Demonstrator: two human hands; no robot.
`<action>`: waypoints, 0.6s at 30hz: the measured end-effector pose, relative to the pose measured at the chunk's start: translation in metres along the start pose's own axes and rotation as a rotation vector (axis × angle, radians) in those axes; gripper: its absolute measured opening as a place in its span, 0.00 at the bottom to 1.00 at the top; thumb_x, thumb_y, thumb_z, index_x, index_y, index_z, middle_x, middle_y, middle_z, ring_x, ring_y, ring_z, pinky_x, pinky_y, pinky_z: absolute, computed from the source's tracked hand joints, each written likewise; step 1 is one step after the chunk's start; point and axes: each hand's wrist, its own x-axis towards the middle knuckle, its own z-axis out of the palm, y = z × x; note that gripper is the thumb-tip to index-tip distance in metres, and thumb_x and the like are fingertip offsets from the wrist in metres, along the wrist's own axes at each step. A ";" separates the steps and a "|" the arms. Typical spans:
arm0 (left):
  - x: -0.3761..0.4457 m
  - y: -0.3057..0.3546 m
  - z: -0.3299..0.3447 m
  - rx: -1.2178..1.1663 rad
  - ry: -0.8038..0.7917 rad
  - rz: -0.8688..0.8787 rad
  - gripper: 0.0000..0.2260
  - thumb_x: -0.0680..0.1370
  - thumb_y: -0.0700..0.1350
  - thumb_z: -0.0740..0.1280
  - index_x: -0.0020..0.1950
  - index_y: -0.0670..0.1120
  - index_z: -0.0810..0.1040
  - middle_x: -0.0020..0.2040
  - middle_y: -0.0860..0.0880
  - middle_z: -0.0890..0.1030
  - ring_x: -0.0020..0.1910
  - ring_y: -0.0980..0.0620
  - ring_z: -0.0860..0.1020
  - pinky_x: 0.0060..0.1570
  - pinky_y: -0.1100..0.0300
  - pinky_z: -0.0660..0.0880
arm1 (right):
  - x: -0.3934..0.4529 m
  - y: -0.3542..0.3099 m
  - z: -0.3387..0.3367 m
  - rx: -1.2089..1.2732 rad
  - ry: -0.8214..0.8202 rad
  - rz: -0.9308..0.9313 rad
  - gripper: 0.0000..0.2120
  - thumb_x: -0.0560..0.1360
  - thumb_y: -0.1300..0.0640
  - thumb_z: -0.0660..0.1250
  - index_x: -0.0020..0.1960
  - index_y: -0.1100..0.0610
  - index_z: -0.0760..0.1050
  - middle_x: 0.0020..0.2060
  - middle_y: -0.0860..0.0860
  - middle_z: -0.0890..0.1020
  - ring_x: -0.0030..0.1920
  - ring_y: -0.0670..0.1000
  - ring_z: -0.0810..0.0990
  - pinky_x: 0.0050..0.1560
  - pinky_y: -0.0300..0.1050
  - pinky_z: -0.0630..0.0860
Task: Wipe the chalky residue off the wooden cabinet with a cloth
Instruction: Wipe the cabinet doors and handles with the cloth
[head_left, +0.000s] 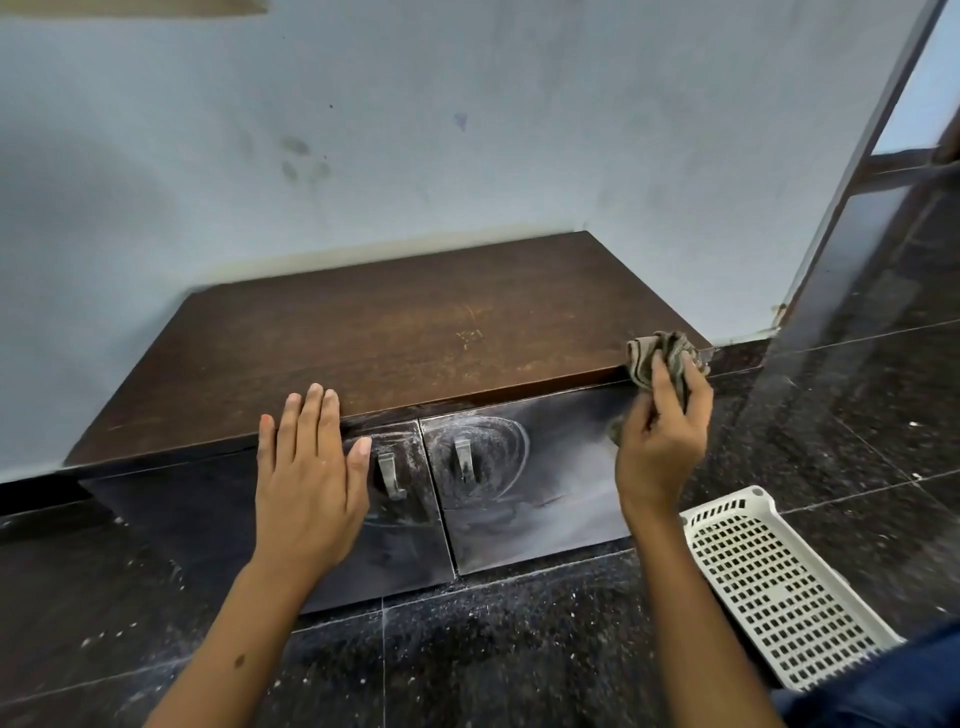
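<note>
Head view: chalk-smeared cabinet (395, 332) against pale wall (467, 130).

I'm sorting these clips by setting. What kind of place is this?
Probably a room in a home: a low wooden cabinet against a painted wall, on a dark polished stone floor, with a plastic basket beside it.

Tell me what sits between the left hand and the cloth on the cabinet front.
In the head view, two metal handles and swirled chalky residue lie between the left hand and the cloth.
</note>
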 end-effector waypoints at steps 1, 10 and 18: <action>0.000 0.001 0.001 0.001 0.010 -0.008 0.30 0.79 0.54 0.45 0.70 0.34 0.66 0.70 0.37 0.67 0.72 0.37 0.63 0.71 0.42 0.53 | -0.003 -0.005 0.002 0.009 -0.001 0.010 0.16 0.75 0.71 0.63 0.62 0.68 0.74 0.62 0.65 0.73 0.63 0.59 0.73 0.63 0.52 0.74; -0.001 0.003 0.003 -0.004 0.036 -0.020 0.29 0.79 0.53 0.47 0.69 0.34 0.68 0.70 0.36 0.68 0.71 0.37 0.64 0.71 0.41 0.55 | -0.038 -0.020 0.011 0.059 -0.168 -0.198 0.15 0.76 0.68 0.62 0.62 0.66 0.75 0.59 0.62 0.75 0.62 0.50 0.71 0.61 0.49 0.74; 0.000 0.006 0.002 0.010 0.021 -0.039 0.29 0.79 0.53 0.46 0.70 0.34 0.66 0.71 0.37 0.67 0.72 0.38 0.62 0.73 0.42 0.52 | -0.013 -0.011 0.016 0.034 0.031 0.042 0.16 0.77 0.68 0.63 0.64 0.65 0.73 0.63 0.64 0.72 0.64 0.58 0.72 0.63 0.55 0.73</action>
